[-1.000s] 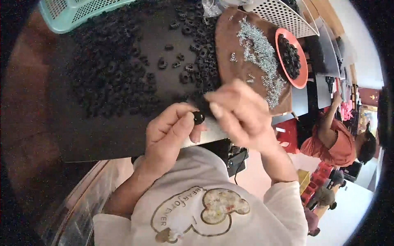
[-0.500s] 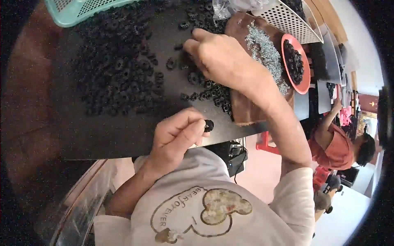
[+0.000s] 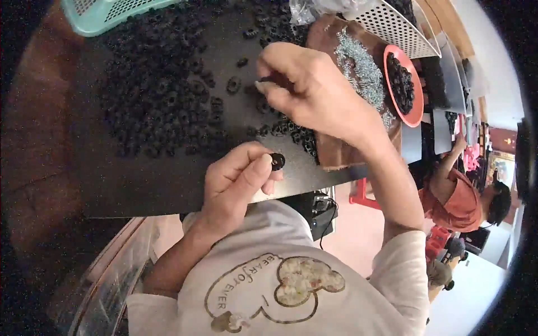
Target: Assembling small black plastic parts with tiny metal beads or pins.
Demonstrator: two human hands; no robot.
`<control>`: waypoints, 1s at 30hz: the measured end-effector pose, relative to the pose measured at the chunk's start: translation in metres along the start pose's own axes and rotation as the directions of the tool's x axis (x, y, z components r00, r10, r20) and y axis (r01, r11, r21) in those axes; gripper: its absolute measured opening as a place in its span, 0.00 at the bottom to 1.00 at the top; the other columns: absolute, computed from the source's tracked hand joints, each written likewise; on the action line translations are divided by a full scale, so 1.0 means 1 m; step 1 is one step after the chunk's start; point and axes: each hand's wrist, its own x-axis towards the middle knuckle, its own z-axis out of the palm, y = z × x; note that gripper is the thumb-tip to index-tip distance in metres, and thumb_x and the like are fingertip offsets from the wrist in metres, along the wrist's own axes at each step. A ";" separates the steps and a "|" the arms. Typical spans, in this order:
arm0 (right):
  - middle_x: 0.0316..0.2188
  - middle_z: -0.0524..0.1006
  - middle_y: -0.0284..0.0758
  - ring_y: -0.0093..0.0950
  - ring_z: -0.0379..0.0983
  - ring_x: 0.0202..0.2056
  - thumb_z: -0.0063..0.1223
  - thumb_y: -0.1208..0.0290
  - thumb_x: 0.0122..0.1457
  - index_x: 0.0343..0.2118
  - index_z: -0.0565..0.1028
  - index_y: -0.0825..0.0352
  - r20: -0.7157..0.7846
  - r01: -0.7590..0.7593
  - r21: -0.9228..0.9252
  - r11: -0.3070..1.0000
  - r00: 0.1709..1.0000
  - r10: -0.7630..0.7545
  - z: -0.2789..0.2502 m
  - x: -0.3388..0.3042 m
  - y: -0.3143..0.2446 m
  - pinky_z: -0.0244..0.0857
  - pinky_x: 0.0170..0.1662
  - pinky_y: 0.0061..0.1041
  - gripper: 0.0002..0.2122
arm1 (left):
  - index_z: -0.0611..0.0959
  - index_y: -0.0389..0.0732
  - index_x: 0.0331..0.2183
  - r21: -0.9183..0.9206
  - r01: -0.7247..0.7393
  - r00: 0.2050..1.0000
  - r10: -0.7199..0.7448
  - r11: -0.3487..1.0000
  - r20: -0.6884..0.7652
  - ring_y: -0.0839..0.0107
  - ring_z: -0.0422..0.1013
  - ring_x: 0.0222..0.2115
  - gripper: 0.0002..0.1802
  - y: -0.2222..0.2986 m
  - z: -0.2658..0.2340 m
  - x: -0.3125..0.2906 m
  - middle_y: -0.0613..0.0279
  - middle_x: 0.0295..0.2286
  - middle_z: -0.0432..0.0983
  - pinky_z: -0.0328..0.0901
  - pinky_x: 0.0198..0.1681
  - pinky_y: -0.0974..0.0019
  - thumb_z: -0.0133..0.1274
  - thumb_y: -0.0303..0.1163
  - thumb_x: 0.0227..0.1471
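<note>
Near the table's front edge, my left hand (image 3: 235, 182) pinches a small black ring-shaped part (image 3: 277, 162) between thumb and fingertips. Further up, my right hand (image 3: 316, 89) is curled above the black tabletop, thumb and index finger drawn toward each other. Something dark shows between those fingers, too hidden to name. Just left of them lies a loose black ring-shaped part (image 3: 233, 85). Below the right hand more black parts (image 3: 294, 134) are bunched along the edge of a brown cloth (image 3: 336, 151).
A large spread of black parts (image 3: 162, 95) covers the table's left. On the cloth lie many small silvery pieces (image 3: 361, 73), beside a red-orange dish (image 3: 414, 115) of black parts. A green basket (image 3: 95, 28) and a white perforated bin (image 3: 386, 28) stand behind. A co-worker (image 3: 457, 201) sits at right.
My right hand has drawn back slightly to the right and toward me, its fingers lifting from the loose parts. My left hand has shifted a little up and left with the black part.
</note>
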 end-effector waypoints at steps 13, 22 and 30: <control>0.22 0.71 0.24 0.11 0.63 0.25 0.52 0.82 0.57 0.31 0.73 0.69 0.115 -0.469 0.713 0.521 0.812 0.573 -0.026 -0.072 -0.067 0.58 0.28 0.13 0.02 | 0.76 0.33 0.39 -0.124 0.008 0.999 -0.012 0.992 -0.039 0.81 0.65 0.25 0.13 0.003 0.003 0.001 0.64 0.27 0.74 0.63 0.31 0.74 0.45 0.35 0.63; 0.27 0.76 0.30 0.13 0.68 0.24 0.50 0.83 0.59 0.36 0.72 0.72 0.253 -0.443 0.866 0.230 0.787 0.563 -0.023 -0.083 -0.071 0.62 0.26 0.14 0.04 | 0.76 0.36 0.37 -0.034 0.012 0.998 -0.014 0.999 -0.065 0.84 0.63 0.24 0.12 0.001 0.012 0.007 0.67 0.26 0.74 0.59 0.28 0.77 0.46 0.36 0.63; 0.25 0.78 0.33 0.15 0.69 0.20 0.53 0.82 0.58 0.35 0.73 0.73 0.302 -0.450 0.881 0.144 0.771 0.560 -0.019 -0.086 -0.071 0.62 0.21 0.13 0.03 | 0.76 0.36 0.34 0.054 0.025 0.999 -0.024 0.998 -0.021 0.85 0.61 0.23 0.12 0.005 0.013 0.003 0.70 0.24 0.71 0.58 0.27 0.78 0.45 0.35 0.63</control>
